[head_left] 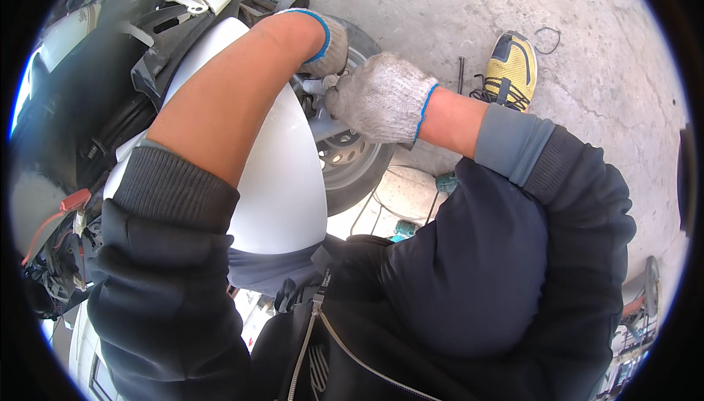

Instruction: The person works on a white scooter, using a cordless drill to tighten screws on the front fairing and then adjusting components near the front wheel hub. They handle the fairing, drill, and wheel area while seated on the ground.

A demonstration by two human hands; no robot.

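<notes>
Both hands wear grey knitted work gloves with blue cuffs and come close together beside a wheel (359,174) with a black tyre and a pierced metal rim. My left hand (330,43) reaches over a smooth white body panel (275,188); its fingers are hidden from this view. My right hand (381,99) is closed, fingers curled in at a grey metal part (315,84) between the two hands. What lies inside that grip is covered by the glove. A silvery arm-like piece (328,128) shows below the right hand, in front of the rim.
An opened-up vehicle front with dark trim (158,60) and a red clamp (75,200) is at the left. A thin metal rod (461,75) lies on the concrete by my yellow shoe (511,67). Cables and a teal tool (405,229) are near my knee.
</notes>
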